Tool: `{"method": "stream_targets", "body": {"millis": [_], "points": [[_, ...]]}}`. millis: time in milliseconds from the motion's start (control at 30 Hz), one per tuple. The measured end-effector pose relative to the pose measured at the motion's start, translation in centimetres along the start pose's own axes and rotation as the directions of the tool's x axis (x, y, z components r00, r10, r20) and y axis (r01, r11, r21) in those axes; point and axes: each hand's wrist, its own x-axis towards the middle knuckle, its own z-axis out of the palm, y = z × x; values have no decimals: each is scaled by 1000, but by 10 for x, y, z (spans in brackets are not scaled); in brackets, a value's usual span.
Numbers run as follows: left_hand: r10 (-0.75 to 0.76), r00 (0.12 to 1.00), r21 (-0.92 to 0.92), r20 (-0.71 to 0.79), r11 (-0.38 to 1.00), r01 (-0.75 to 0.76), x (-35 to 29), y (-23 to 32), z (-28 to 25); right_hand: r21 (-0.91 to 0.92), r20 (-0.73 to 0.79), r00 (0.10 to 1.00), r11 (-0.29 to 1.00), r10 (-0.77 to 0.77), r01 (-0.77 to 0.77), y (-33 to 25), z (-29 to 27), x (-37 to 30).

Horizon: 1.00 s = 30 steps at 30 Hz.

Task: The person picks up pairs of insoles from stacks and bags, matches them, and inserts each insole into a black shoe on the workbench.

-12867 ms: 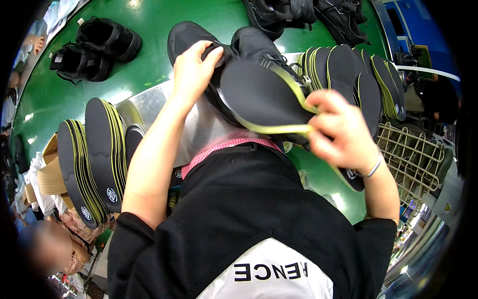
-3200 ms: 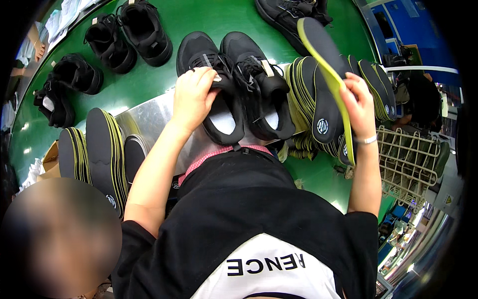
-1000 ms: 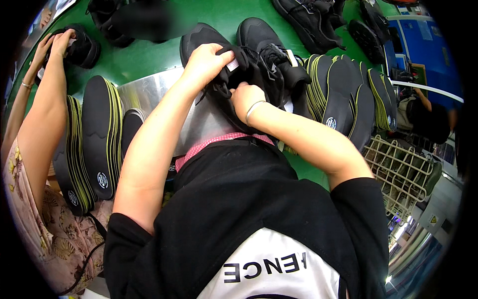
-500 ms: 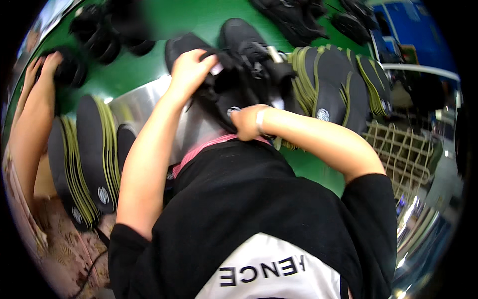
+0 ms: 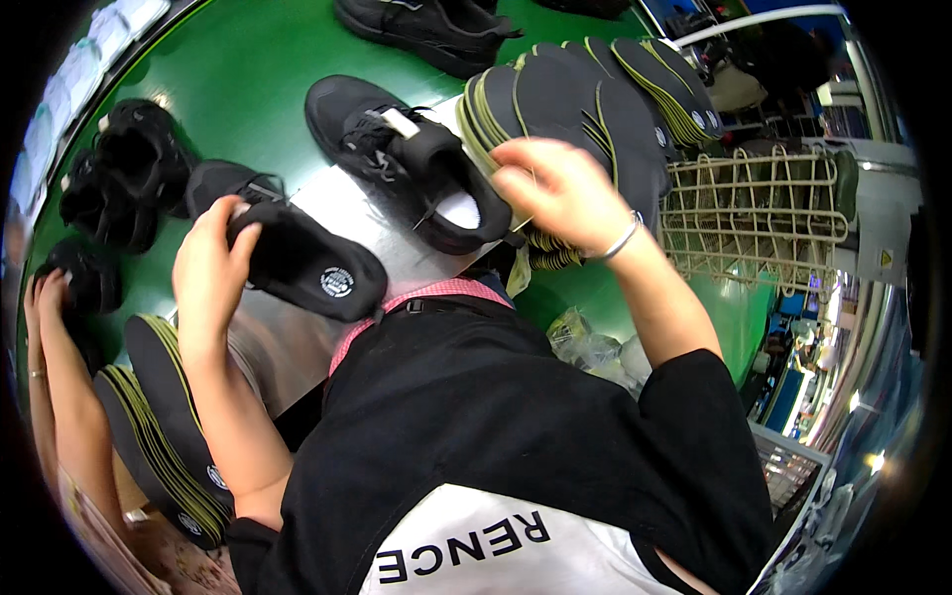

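Left grip (image 5: 216,253) pinches a black fabric lace-up shoe (image 5: 302,268) at the opening; its long axis slants rightward, heel nearest. Right grip (image 5: 555,190), loosely curled, contents unclear, overlaps stacked black yellow-edged insoles (image 5: 555,94); a second black shoe (image 5: 421,159) lies just left.

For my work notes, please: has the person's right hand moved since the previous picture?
Yes. The right hand moved rightward, from the shoe in the left hand towards the insole stack at the right.
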Motion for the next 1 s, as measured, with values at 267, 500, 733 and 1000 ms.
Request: {"method": "stream_targets", "body": {"millis": [267, 500, 733, 1000], "points": [[111, 991, -7, -78, 994, -112, 2, 102, 28, -361, -406, 751, 664, 520, -655, 132, -46, -47], [207, 905, -41, 372, 978, -206, 9, 108, 107, -344, -325, 544, 439, 774, -830, 132, -19, -34], [671, 701, -399, 240, 727, -559, 46, 150, 74, -262, -407, 485, 409, 774, -874, 143, -23, -31], [-178, 810, -783, 559, 207, 586, 127, 96, 86, -195, -597, 591, 617, 542, -763, 136, -38, -55]]}}
